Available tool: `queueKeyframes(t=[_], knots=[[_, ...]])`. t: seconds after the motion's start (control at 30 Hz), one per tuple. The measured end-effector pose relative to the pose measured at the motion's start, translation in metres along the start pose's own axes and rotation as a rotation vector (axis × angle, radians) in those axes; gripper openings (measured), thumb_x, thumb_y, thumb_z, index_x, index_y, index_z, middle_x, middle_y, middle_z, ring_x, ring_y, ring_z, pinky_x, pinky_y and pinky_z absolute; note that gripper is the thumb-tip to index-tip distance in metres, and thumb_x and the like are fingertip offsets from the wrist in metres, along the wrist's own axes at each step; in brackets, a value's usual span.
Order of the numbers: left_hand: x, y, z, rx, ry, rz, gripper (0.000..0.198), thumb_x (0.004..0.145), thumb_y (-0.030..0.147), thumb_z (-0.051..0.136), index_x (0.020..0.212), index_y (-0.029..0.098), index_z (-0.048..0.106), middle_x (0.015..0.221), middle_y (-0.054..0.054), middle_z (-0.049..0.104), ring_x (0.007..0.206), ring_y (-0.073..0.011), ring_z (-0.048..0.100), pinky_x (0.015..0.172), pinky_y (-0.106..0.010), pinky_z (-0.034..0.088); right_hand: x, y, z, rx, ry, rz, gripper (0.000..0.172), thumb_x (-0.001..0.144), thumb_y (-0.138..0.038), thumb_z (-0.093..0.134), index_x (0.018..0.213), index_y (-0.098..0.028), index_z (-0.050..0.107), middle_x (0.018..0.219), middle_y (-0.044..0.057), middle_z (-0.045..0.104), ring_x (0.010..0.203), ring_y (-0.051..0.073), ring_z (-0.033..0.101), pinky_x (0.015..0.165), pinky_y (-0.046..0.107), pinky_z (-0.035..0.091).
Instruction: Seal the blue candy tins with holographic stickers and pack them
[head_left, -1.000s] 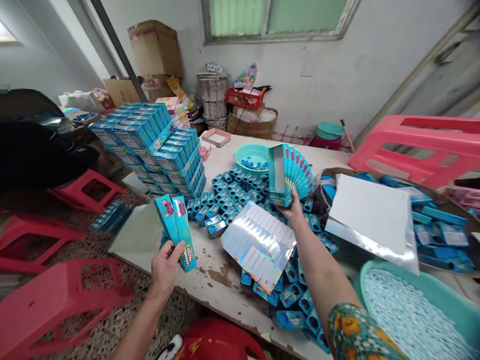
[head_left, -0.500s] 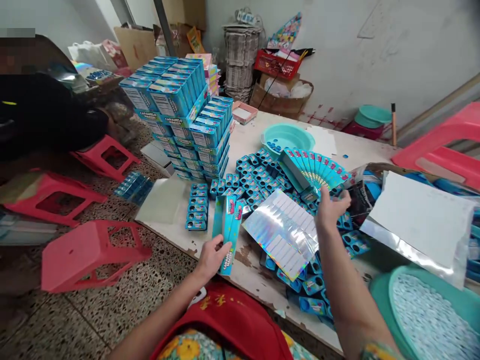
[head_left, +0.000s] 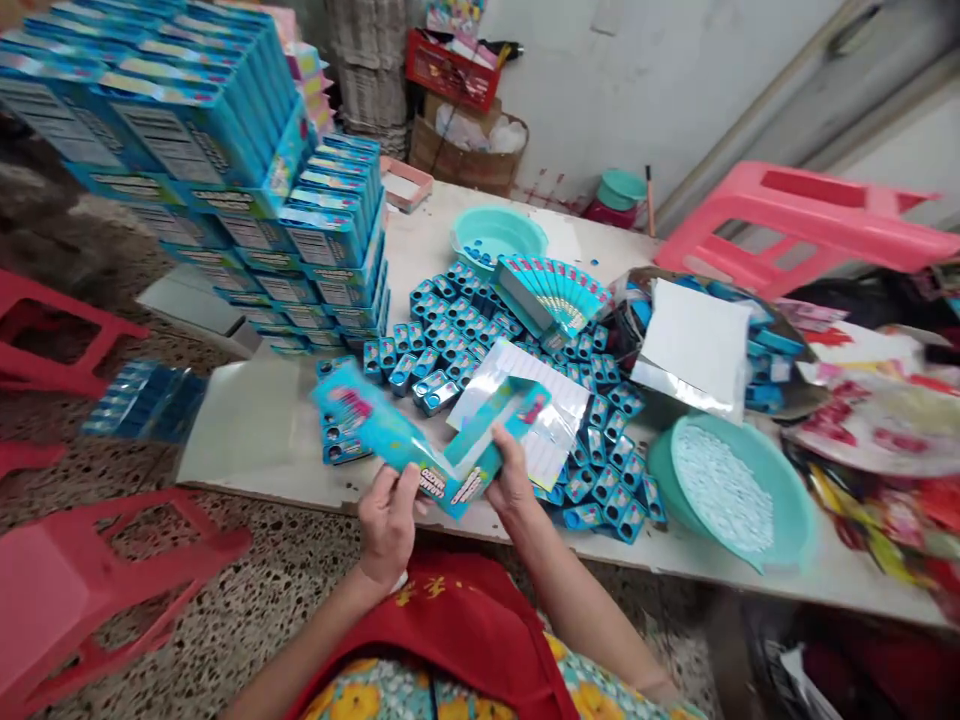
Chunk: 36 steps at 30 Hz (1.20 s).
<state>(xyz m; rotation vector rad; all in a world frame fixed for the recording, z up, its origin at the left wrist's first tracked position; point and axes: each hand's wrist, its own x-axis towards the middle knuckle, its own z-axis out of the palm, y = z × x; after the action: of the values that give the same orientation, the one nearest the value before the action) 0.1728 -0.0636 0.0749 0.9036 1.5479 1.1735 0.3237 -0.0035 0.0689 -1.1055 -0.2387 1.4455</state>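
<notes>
My left hand (head_left: 388,518) grips one flat blue carton blank (head_left: 375,425) by its lower end, near the table's front edge. My right hand (head_left: 511,478) pinches a second blue carton blank (head_left: 491,430) that is partly opened. The two blanks meet between my hands. Behind them a holographic sticker sheet (head_left: 547,400) lies on several small blue boxes (head_left: 450,335). A fanned stack of flat carton blanks (head_left: 559,290) rests on the table farther back.
Tall stacks of filled blue cartons (head_left: 225,170) stand at the back left. A teal basin of small white pieces (head_left: 731,490) sits at the right, a smaller teal bowl (head_left: 499,235) behind. Pink stools (head_left: 795,220) and red stools (head_left: 90,590) surround the white table (head_left: 255,440).
My right hand let go of the fanned stack, which now lies on the table, and came back to take one blank. Both hands have drawn together near the table's front edge.
</notes>
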Motion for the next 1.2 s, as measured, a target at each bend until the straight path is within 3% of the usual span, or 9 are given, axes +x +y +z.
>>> queueKeyframes(t=[0.23, 0.33, 0.5, 0.63, 0.8, 0.87, 1.0, 1.1, 1.2], knots=[[-0.006, -0.060, -0.026, 0.332, -0.202, -0.078, 0.035, 0.078, 0.046, 0.053, 0.055, 0.020, 0.047, 0.047, 0.003, 0.052, 0.043, -0.0103, 0.048, 0.049, -0.022, 0.038, -0.017, -0.083, -0.104, 0.034, 0.302, -0.252, 0.043, 0.067, -0.049, 0.056, 0.101, -0.023, 0.061, 0.087, 0.001, 0.072, 0.085, 0.023, 0.067, 0.082, 0.040, 0.052], [0.005, -0.095, -0.014, 0.653, -0.316, -0.065, 0.035, 0.080, 0.040, 0.046, 0.052, 0.019, 0.043, 0.047, 0.002, 0.051, 0.046, -0.0114, 0.048, 0.051, -0.022, 0.035, -0.035, -0.101, -0.142, 0.025, 0.302, -0.213, 0.047, 0.068, -0.054, 0.052, 0.101, -0.022, 0.062, 0.090, 0.004, 0.072, 0.089, 0.025, 0.067, 0.083, 0.043, 0.052], [0.039, -0.126, 0.022, 1.098, -0.497, -0.064, 0.031, 0.083, 0.034, 0.039, 0.060, 0.019, 0.055, 0.062, -0.005, 0.063, 0.064, -0.0190, 0.060, 0.057, -0.025, 0.034, -0.038, -0.118, -0.202, 0.022, 0.533, -0.191, 0.032, 0.067, -0.042, 0.056, 0.089, -0.021, 0.065, 0.071, 0.001, 0.072, 0.072, 0.023, 0.069, 0.078, 0.039, 0.054], [0.050, -0.101, 0.040, 1.335, -0.550, -0.026, 0.045, 0.087, 0.049, 0.035, 0.083, 0.016, 0.065, 0.081, -0.013, 0.068, 0.079, -0.0273, 0.063, 0.065, -0.031, 0.042, -0.020, -0.139, -0.240, 0.007, 0.571, -0.149, 0.027, 0.069, -0.039, 0.056, 0.084, -0.019, 0.065, 0.065, 0.000, 0.071, 0.060, 0.021, 0.067, 0.069, 0.036, 0.056], [0.054, -0.058, 0.083, 1.342, -0.457, 0.700, 0.048, 0.087, 0.019, 0.039, 0.135, 0.022, 0.043, 0.139, -0.014, 0.043, 0.129, -0.0309, 0.037, 0.098, -0.043, 0.036, -0.002, -0.158, -0.263, -0.029, 0.523, -0.049, 0.026, 0.070, -0.038, 0.057, 0.083, -0.017, 0.064, 0.064, 0.003, 0.070, 0.054, 0.021, 0.066, 0.059, 0.034, 0.056], [0.064, -0.050, 0.103, 1.337, -0.524, 0.808, 0.063, 0.081, 0.005, 0.038, 0.140, 0.028, 0.036, 0.149, -0.009, 0.030, 0.139, -0.0305, 0.020, 0.106, -0.050, 0.026, 0.001, -0.160, -0.269, -0.022, 0.483, -0.002, 0.028, 0.072, -0.039, 0.057, 0.087, -0.017, 0.065, 0.068, 0.004, 0.072, 0.056, 0.022, 0.066, 0.057, 0.035, 0.056], [0.097, -0.036, 0.134, 1.265, -0.585, 0.708, 0.069, 0.076, 0.002, 0.037, 0.141, 0.024, 0.033, 0.150, -0.008, 0.028, 0.139, -0.0281, 0.019, 0.108, -0.049, 0.025, 0.010, -0.157, -0.279, -0.060, 0.423, 0.089, 0.029, 0.072, -0.038, 0.057, 0.090, -0.016, 0.065, 0.071, 0.006, 0.072, 0.057, 0.023, 0.066, 0.054, 0.035, 0.055], [0.131, -0.022, 0.161, 1.175, -0.517, 0.657, 0.056, 0.084, 0.018, 0.036, 0.140, 0.015, 0.031, 0.145, -0.012, 0.035, 0.134, -0.0259, 0.029, 0.108, -0.043, 0.027, 0.018, -0.151, -0.284, -0.122, 0.434, 0.123, 0.029, 0.073, -0.039, 0.059, 0.091, -0.016, 0.063, 0.071, 0.005, 0.072, 0.058, 0.023, 0.066, 0.052, 0.033, 0.054], [0.168, -0.009, 0.200, 1.201, -0.412, 0.480, 0.069, 0.083, 0.042, 0.046, 0.142, 0.012, 0.024, 0.142, -0.018, 0.036, 0.132, -0.0315, 0.031, 0.105, -0.046, 0.029, 0.022, -0.145, -0.285, -0.172, 0.409, 0.156, 0.032, 0.072, -0.042, 0.062, 0.091, -0.017, 0.062, 0.072, 0.005, 0.071, 0.061, 0.023, 0.067, 0.053, 0.033, 0.054]])
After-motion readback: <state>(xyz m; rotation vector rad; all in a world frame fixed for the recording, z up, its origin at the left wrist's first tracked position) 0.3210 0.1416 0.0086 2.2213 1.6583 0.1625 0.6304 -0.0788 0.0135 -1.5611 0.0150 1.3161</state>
